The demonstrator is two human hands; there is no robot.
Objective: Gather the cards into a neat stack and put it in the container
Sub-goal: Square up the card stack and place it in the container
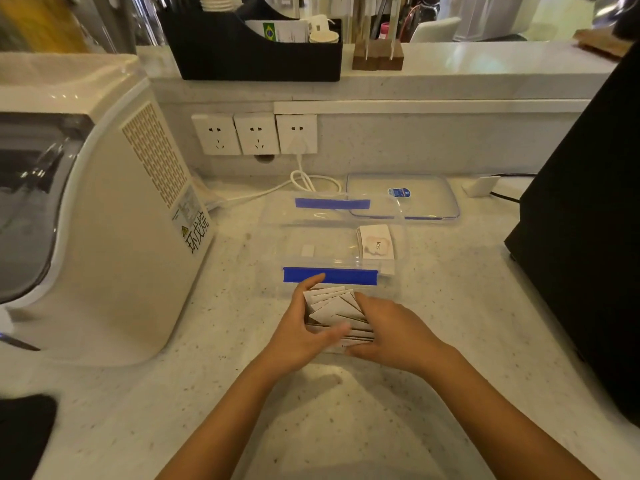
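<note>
A fanned bunch of cards is clasped between the left hand and right hand, apparently for squaring, just short of the open container beyond.

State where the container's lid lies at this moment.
The lid lies flat on the counter, behind and right of the open container.

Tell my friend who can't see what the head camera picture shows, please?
Two bare hands, the left hand and the right hand, squeeze a messy bunch of white cards together over a pale counter. Just behind them sits an open clear container with blue clips, one card with "love" on it inside, and its lid lies farther back.
</note>
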